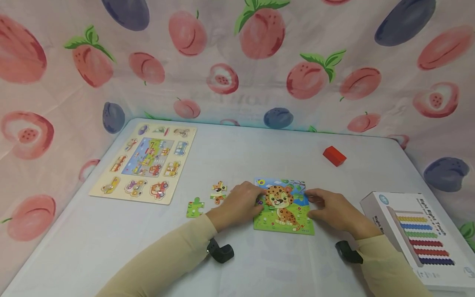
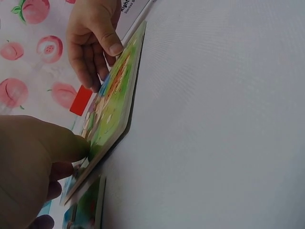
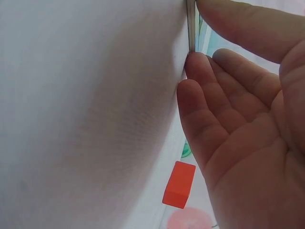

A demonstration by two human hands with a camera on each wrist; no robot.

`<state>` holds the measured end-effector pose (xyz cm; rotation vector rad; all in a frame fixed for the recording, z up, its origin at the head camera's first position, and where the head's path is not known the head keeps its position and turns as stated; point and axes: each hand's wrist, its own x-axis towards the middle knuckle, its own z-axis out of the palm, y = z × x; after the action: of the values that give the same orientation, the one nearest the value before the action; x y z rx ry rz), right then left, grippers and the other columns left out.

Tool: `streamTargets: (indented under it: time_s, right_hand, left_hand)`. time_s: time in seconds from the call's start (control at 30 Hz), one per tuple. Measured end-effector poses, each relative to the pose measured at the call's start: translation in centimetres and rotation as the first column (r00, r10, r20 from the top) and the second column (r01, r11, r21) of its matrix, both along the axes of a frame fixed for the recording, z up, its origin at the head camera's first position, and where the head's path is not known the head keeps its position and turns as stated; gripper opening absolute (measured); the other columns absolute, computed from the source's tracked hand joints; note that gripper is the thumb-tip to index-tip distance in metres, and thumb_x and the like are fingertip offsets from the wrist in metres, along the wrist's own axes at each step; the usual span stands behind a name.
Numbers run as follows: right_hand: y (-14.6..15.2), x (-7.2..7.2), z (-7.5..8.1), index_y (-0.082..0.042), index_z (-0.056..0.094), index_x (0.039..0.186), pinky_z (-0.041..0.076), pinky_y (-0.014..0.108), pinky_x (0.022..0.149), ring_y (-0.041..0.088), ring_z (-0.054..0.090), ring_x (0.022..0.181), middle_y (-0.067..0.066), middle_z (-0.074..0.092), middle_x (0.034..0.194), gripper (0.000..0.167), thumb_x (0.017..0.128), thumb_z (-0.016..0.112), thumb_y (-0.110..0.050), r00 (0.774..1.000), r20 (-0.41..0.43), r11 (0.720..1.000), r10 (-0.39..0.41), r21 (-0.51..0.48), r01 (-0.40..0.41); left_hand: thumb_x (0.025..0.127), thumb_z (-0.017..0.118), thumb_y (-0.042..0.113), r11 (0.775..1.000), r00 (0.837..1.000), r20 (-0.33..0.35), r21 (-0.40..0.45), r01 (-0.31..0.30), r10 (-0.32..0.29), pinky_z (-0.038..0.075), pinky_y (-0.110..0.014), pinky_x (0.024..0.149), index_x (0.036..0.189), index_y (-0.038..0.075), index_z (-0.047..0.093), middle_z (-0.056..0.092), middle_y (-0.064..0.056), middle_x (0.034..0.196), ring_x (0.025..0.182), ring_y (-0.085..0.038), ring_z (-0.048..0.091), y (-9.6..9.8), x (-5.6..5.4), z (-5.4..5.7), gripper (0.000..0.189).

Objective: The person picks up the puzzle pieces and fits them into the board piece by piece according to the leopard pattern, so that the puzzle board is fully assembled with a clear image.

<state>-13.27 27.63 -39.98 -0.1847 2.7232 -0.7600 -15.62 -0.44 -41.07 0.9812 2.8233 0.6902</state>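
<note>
1. While the leopard puzzle (image 1: 285, 210) lies flat on the bench (image 1: 237, 154), brace both sides evenly; uneven pressure could unseat its pieces.
2. Left hand (image 1: 237, 206): touches the left edge; whether this grip pinches anything cannot be told. Right hand (image 1: 332, 208): grip spread wide along the right edge.
3. Avoid the green piece (image 1: 193, 209) and animal piece (image 1: 219, 190) near the left wrist. Vehicle board (image 1: 123, 180), red block (image 1: 335, 156) and white box (image 1: 419, 239) stand clear.

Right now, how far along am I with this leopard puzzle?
Done: the leopard puzzle looks mostly assembled, with the leopard's face and body showing. In hand: your left hand and right hand are at its opposite edges. Remaining: the green piece and animal piece lie loose to the puzzle's left; they may need fitting, though I see no clear gap.
</note>
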Motion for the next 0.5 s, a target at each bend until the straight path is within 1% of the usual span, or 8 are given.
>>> streamTargets:
  time_s: [0.2,0.37,0.5]
  right_hand:
    - [0.03,0.01,-0.03,-0.004,0.053,0.141,0.043,0.058,0.1,0.04,0.055,0.122,0.018,0.062,0.131,0.062,0.086,0.079,-0.018,1.0,0.004,1.0,-0.002,-0.003,0.002]
    - [0.05,0.02,-0.08,-0.004,0.053,0.141,0.043,0.058,0.1,0.04,0.055,0.122,0.018,0.062,0.131,0.062,0.086,0.079,-0.018,1.0,0.005,1.0,-0.008,-0.003,0.008]
    - [0.04,0.03,-0.07,-0.004,0.053,0.141,0.044,0.058,0.1,0.04,0.055,0.122,0.018,0.062,0.131,0.063,0.086,0.079,-0.019,1.0,0.007,1.0,-0.012,0.002,0.012]
  left_hand:
    - [0.092,0.073,0.02,1.0,1.0,0.01,0.006,-0.005,0.004,0.045,-0.039,0.1,0.129,0.005,0.066,0.068,-0.005,0.12,0.114,-0.023,0.058,0.27,-0.1,-0.29,0.041]
    - [0.092,0.073,0.021,1.0,1.0,0.009,0.009,-0.001,0.001,0.046,-0.039,0.099,0.128,0.005,0.066,0.069,-0.005,0.12,0.113,-0.022,0.058,0.29,-0.13,-0.25,0.041]
    - [0.092,0.073,0.021,1.0,1.0,0.003,-0.005,-0.003,0.003,0.046,-0.04,0.099,0.128,0.005,0.066,0.069,-0.005,0.119,0.112,-0.023,0.059,0.18,-0.14,-0.17,0.041]
